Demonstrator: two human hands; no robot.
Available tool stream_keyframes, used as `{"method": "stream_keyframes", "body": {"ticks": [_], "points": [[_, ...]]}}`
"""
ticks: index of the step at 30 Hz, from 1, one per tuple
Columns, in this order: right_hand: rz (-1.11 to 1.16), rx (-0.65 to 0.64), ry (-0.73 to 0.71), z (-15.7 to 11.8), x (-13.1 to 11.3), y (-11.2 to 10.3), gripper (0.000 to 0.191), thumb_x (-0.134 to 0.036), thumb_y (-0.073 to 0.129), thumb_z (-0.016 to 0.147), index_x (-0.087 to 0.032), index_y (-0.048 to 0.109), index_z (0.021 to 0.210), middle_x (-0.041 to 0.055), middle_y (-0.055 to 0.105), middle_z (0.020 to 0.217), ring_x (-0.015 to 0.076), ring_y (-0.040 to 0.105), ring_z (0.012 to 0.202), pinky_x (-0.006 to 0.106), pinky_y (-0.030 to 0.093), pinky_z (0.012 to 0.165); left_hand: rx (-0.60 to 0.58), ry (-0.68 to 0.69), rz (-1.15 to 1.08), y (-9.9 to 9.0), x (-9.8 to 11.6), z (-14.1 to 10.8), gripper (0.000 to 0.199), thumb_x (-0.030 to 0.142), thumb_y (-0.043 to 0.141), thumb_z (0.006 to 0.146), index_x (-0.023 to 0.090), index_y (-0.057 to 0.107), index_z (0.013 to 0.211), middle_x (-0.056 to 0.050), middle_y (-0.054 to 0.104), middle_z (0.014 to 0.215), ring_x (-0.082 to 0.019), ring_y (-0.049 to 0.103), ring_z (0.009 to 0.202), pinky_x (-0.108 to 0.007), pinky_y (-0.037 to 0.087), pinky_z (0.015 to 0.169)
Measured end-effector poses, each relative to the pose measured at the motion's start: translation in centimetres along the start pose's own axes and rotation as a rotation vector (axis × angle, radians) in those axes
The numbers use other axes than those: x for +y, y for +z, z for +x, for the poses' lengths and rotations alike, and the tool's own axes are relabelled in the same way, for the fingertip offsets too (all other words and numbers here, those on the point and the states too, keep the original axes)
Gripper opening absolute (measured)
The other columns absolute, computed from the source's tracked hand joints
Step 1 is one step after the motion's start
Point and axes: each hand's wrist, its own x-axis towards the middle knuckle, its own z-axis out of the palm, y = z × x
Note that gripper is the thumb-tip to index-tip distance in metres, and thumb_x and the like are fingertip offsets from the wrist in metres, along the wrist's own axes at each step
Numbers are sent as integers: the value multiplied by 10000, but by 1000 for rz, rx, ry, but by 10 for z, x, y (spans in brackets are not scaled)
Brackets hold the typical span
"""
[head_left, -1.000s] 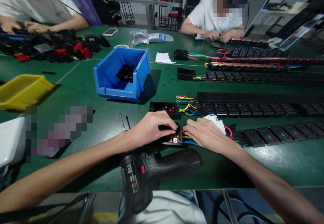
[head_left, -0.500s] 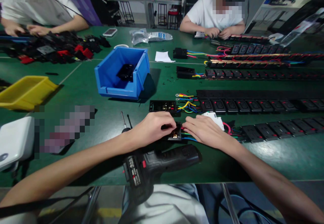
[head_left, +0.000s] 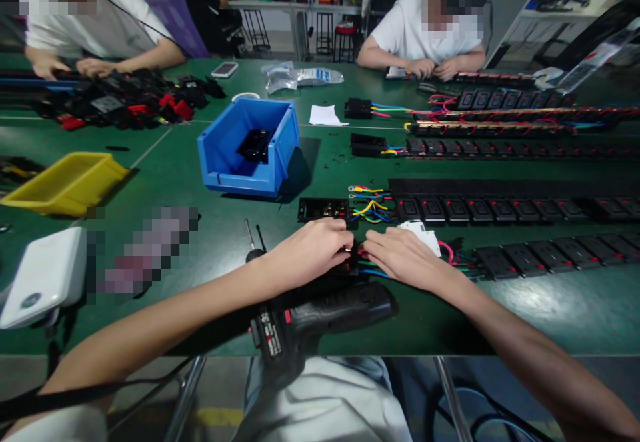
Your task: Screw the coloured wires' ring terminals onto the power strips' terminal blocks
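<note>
Left hand (head_left: 320, 245) farther over black box (head_left: 351, 267)

A glossy green tabletop with pale seam lines (head_left: 165, 175) carries an open blue plastic bin (head_left: 243, 182). To its left sit a shallow yellow plastic tray (head_left: 107, 169) and, nearer the front edge, a rounded white plastic device (head_left: 50, 275). Beyond the tray lies a tangled heap of black and red plastic parts (head_left: 115, 99). Long black socket strips with coloured wires (head_left: 460, 210) lie across the right side. A black pistol-grip power tool (head_left: 345, 309) partly overhangs the near edge.
</note>
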Motion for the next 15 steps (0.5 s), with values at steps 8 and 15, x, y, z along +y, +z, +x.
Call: {"method": "stream_keyframes", "body": {"ticks": [8,15], "points": [[-12,-15,-1,1,-1,-1,246,-291,355,999,-182,560,917,21,546,854,124,341,645,299,122,627,-53,-20,-75,-8,1,2,30,169,626,855,151,603,860,-26,586,884,-153,580,808,-251,427,719],[-7,1,2,1,-1,-2,277,-334,342,1006,-199,579,957,9,542,856,126,324,629,303,131,624,-38,-12,-144,-15,-4,-3,50,196,576,901,156,605,900,-21,584,904,-139,572,828,-242,429,751]]}}
